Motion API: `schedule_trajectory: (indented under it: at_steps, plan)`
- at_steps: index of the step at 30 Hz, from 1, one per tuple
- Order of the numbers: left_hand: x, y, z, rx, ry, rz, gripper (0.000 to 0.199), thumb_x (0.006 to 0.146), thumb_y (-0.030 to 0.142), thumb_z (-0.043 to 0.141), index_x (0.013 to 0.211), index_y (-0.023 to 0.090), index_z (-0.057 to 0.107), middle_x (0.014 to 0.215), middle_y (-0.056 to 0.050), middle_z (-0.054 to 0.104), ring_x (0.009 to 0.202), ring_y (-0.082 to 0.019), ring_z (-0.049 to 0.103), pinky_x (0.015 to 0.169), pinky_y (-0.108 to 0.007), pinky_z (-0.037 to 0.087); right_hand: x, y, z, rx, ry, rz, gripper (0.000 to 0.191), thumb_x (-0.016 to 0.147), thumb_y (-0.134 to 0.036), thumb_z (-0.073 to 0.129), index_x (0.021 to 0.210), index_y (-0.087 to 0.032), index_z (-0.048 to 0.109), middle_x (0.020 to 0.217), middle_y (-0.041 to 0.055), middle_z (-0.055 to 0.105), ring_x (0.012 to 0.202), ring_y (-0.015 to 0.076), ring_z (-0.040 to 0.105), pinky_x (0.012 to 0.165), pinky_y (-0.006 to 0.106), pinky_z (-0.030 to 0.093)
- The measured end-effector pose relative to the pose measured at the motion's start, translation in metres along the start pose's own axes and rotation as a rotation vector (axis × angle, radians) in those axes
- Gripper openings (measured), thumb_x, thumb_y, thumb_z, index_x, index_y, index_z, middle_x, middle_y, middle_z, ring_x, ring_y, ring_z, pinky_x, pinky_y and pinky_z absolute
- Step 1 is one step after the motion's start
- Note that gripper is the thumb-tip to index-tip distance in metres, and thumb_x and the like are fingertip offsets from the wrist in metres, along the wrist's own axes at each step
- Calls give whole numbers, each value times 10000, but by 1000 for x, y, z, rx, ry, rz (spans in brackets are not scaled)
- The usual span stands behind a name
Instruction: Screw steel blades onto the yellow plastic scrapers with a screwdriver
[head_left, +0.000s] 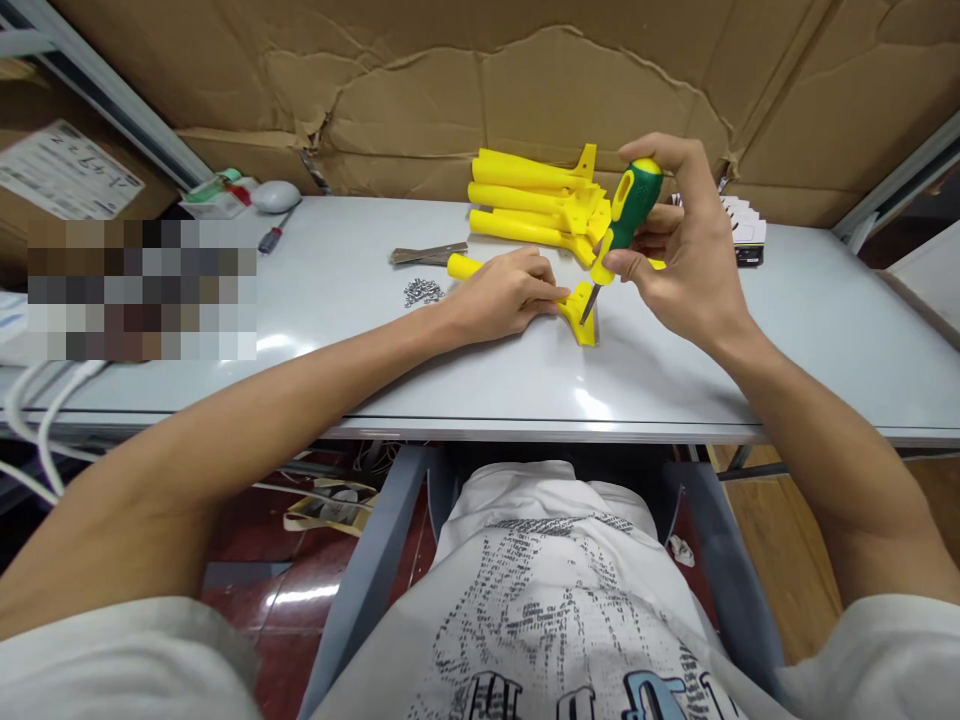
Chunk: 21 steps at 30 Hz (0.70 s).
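Left hand (514, 292): grips yellow handle (582, 322), likely bracing it.
Right hand (697, 265): grips screwdriver (639, 208), tip down.
Other handles (517, 197): near back edge of tabletop (487, 385), probably leaving me room.

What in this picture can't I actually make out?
All in the head view:
- Middle of the yellow piece: under the left hand.
- What the green screwdriver's tip meets: too small.
- Count of the small metal parts: tiny, overlapping.
- Things at far left: pixelated.
- Part of the white stack: behind the right hand.
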<state>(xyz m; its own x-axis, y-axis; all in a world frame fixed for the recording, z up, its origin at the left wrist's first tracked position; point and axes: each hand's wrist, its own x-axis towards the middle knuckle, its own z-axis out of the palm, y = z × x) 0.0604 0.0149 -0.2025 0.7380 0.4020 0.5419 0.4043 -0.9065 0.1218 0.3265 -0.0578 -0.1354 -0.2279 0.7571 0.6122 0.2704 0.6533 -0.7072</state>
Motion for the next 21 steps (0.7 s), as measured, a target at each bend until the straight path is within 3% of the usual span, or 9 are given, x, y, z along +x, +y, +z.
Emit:
schedule_trajectory:
  at_steps: [2,8,16,21]
  plan:
    - [0,-1,1,7,4,13,296,1140,383,683,1290,263,909,1043,-121,811,954,-261,688,860,-402,547,1,2,1,20,-26,-12,640,886,-405,976,1410,-507,623,1077,-26,776,1093,337,815,888,499,745]
    - [2,-3,2,-6,27,74,295,1151,337,664,1302,243,900,1057,-119,819,986,-263,695,848,-390,534,10,4,-7,78,-118,-36,714,840,-450,1007,1454,-491,645,1366,-13,785,1145,331,843,998,502,753]
    - [2,-1,-1,28,-36,20,308,1158,301,644,1348,274,885,1096,-112,806,1036,-267,704,894,-396,553,12,10,-10,120,-144,-148,743,879,-539,980,1529,-493,622,1294,-7,818,1093,333,861,956,524,753]
    - [2,-2,0,66,-30,43,301,1154,291,646,1324,251,892,1077,-121,798,1030,-272,701,883,-395,552,11,10,-14,19,-41,-110,705,907,-664,933,1514,-514,606,1231,-5,816,1051,313,835,897,492,739]
